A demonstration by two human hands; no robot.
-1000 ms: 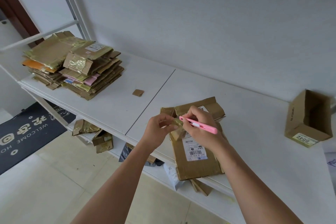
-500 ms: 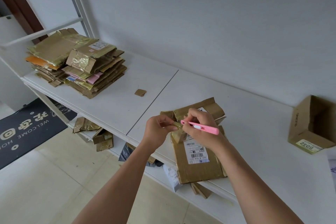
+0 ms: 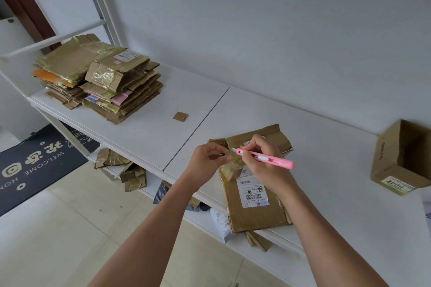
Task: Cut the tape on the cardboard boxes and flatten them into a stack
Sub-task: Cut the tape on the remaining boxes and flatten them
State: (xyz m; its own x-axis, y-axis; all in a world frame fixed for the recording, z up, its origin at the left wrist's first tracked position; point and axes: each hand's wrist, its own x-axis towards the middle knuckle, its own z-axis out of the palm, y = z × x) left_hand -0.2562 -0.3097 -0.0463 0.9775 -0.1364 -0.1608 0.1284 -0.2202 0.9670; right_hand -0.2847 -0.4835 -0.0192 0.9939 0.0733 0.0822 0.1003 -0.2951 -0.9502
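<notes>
A flattened, taped cardboard box (image 3: 254, 212) with a white shipping label lies on the white shelf (image 3: 326, 170), its near end over the front edge. My right hand (image 3: 261, 161) holds a pink utility knife (image 3: 268, 158) like a pen, its tip at a small taped flap (image 3: 233, 168) on the box's left side. My left hand (image 3: 207, 161) pinches that flap's edge beside the blade. A stack of flattened boxes (image 3: 100, 81) stands at the shelf's far left. An open box (image 3: 401, 158) lies on its side at the right.
A small cardboard scrap (image 3: 180, 116) lies between the stack and my hands. Crumpled box pieces (image 3: 121, 168) and bags sit on the lower shelf. A dark welcome mat (image 3: 35, 163) lies on the tiled floor at left. The wall stands close behind the shelf.
The view has shifted slightly. My hands stay at the flap; the knife tip has edged a little to the left along the tape.
</notes>
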